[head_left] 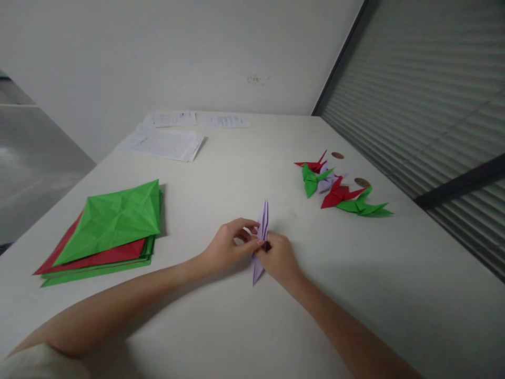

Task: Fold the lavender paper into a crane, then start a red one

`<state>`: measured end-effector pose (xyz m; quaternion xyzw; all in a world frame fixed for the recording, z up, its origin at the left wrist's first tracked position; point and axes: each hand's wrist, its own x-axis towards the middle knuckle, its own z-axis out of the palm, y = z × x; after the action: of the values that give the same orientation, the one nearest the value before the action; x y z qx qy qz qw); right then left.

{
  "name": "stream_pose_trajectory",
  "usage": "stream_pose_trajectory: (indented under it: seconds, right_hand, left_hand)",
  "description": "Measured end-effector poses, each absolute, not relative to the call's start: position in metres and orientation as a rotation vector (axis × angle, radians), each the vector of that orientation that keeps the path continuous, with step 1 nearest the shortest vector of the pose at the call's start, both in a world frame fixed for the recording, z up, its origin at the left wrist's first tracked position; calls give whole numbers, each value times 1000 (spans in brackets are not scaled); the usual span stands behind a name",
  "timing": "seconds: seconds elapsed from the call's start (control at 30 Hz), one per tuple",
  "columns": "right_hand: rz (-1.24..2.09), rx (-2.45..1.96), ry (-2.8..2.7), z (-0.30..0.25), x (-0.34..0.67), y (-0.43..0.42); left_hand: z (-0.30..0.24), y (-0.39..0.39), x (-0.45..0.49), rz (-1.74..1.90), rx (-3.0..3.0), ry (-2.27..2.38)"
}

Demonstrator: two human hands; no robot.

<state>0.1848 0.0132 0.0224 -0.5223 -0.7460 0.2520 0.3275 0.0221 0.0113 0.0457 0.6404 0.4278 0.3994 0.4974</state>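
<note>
A piece of lilac origami paper (263, 217), folded long and narrow with pointed ends, stands between my two hands above the white table (221, 331). My left hand (234, 239) pinches it from the left, thumb and fingertips at its middle. From the right, my right hand (280, 258) grips it just below that; some of those fingers are hidden behind the paper. Two slim points stick up at the top, and a wider point hangs down below the hands.
Left lies a stack of creased green paper (118, 216) and red paper (122, 252). To the right sit several folded paper cranes, among them a red crane (338, 193) and a green crane (310, 180). Printed sheets (169, 143) lie near the wall; blinds (430, 89) border the right.
</note>
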Motion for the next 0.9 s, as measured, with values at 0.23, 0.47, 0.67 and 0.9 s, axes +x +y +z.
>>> stream_pose_trajectory:
  seconds: [0.23,0.47,0.67,0.9]
  right_hand:
    - [323,-1070,-2142,25,180,2]
    - [541,-862,-1916,17,184,5]
    - [662,-810,-1692,8,187,15]
    - [724,-784,-1580,7,189,18]
  left_hand:
    - [46,17,19,1052,1470,1051]
    - [41,25,15,1255,1103,978]
    - [40,26,13,1167,1216,962]
    - [33,26,13,1164,1358,772]
